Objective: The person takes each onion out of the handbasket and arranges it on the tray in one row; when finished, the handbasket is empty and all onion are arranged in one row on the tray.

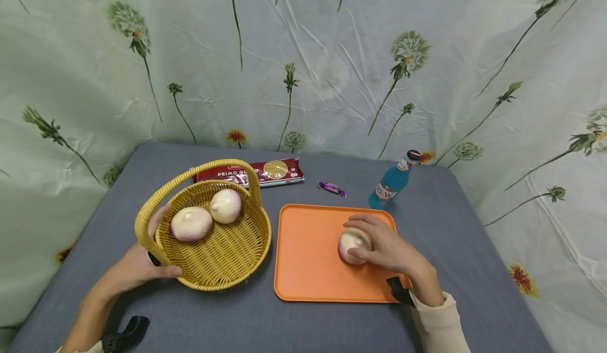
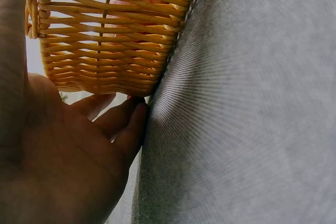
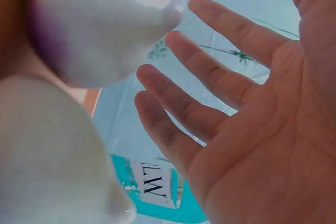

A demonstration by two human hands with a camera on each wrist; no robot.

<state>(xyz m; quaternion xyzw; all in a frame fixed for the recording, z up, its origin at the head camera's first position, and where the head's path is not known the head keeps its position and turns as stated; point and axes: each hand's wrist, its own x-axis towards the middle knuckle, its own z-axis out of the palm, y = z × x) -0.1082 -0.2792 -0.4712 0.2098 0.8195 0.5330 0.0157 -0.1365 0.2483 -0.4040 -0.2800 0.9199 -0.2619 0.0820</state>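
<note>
A yellow wicker basket (image 1: pixel 227 261) with an arched handle holds two pale, purple-tinged turnips (image 1: pixel 192 224). My left hand (image 1: pixel 135 270) is at the basket's left side, thumb in front and fingers behind. In the left wrist view its loosely bent fingers (image 2: pixel 126 127) reach the lower basket wall. Another turnip (image 1: pixel 350 247) sits on an orange tray (image 1: pixel 303 258). Around its top and right side is my right hand (image 1: pixel 389 245). The right wrist view shows that hand's fingers (image 3: pixel 210 74) straight and spread, beside two pale turnips (image 3: pixel 100 30).
Behind the tray's right corner stands a blue bottle (image 1: pixel 390 187). A purple wrapped candy (image 1: pixel 332 188) lies behind the tray. Partly hidden by the basket handle is a red pasta packet (image 1: pixel 280 171). A floral curtain (image 1: pixel 332 68) hangs behind the grey-covered table (image 1: pixel 322 326).
</note>
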